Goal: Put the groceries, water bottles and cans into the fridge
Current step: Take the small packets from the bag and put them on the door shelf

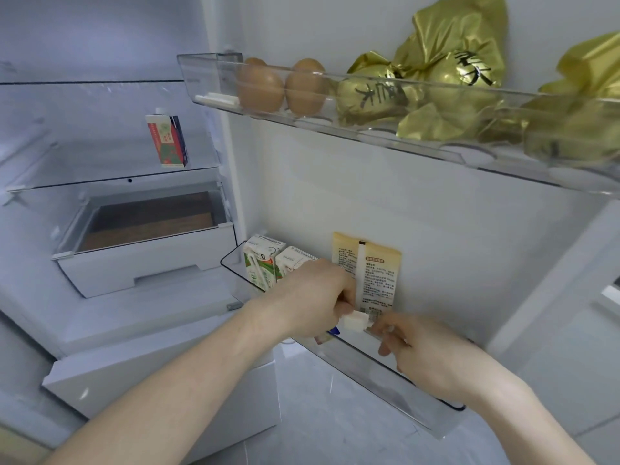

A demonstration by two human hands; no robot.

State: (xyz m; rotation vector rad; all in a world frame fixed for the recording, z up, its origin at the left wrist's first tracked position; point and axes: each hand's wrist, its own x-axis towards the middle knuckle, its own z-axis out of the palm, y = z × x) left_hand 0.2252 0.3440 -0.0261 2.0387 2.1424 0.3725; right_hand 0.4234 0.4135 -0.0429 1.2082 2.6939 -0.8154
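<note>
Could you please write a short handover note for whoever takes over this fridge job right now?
Left hand: its grip is on a small white block at the lower door bin.
Right hand: fingers curled at the bin's rim beside the block; whether it holds anything I cannot tell.
Done: two milk cartons and a yellow packet in the lower door bin; eggs and gold-wrapped items in the upper door bin; a red carton on an inner shelf.
Left: no water bottles or cans in view.
</note>
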